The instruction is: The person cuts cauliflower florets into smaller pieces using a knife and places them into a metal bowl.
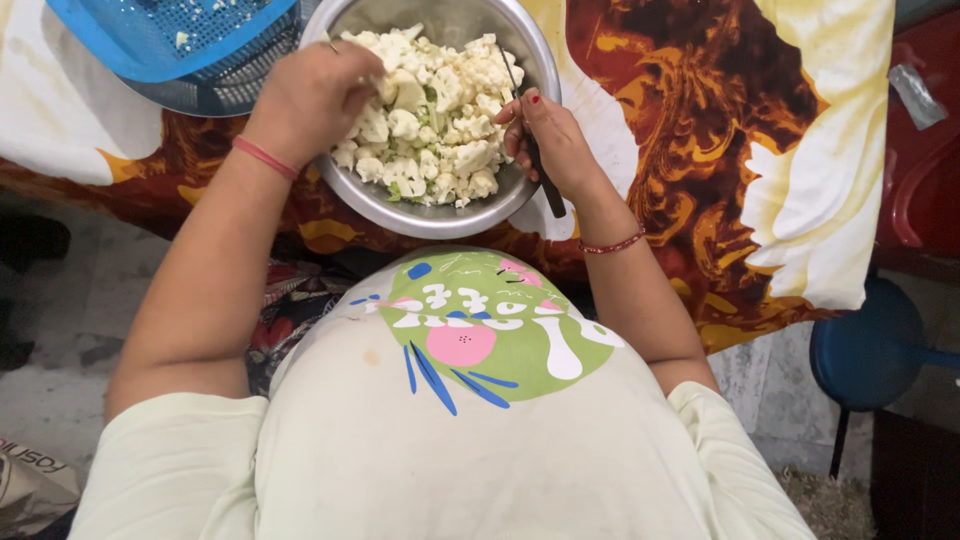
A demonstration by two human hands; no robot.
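A steel bowl [400,212] heaped with white cauliflower florets [440,120] sits on a cloth with a brown, orange and white pattern [720,120]. My left hand [310,95] reaches into the bowl from the left, its fingers closed on a floret at the pile's upper left. At the bowl's right rim my right hand [550,140] grips a dark-handled knife [540,165]; the thin blade points up over the florets, and the handle sticks out below the hand. Each wrist wears a red bangle.
A blue perforated basket [170,45] holding a few white bits lies at the top left, touching the bowl's rim. A blue stool [865,345] stands on the floor at the right, with a red plastic thing [920,170] beyond the cloth's edge.
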